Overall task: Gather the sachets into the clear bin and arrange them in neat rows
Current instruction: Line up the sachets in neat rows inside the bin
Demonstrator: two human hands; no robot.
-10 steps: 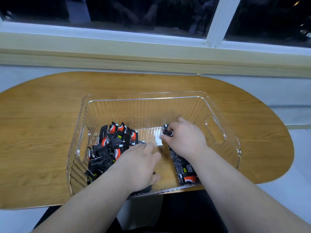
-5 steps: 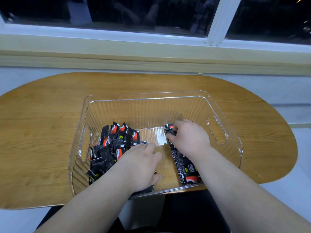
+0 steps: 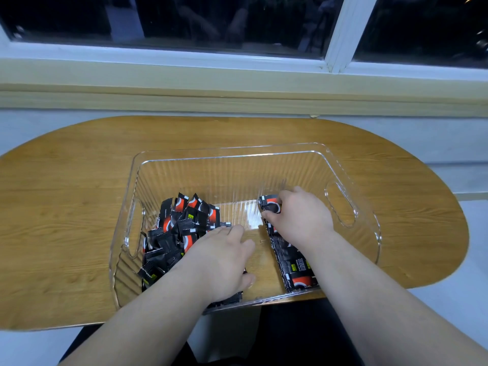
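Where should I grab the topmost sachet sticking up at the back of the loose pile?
Judging by its pose, pinch the crimped top edge of that sachet, coming from above. It stands nearly upright, clear of the pile, with the bin open overhead.

Right hand [image 3: 298, 217] shifted slightly toward the bin's far wall compared with a second ago, thumb and fingers now pinching the far-end sachet [image 3: 270, 204] of the right-side row [image 3: 290, 254], more of that sachet's red and white face exposed than before.

Both hands reach forward: left hand [image 3: 221, 257] flat, right hand [image 3: 298, 217] pinching.
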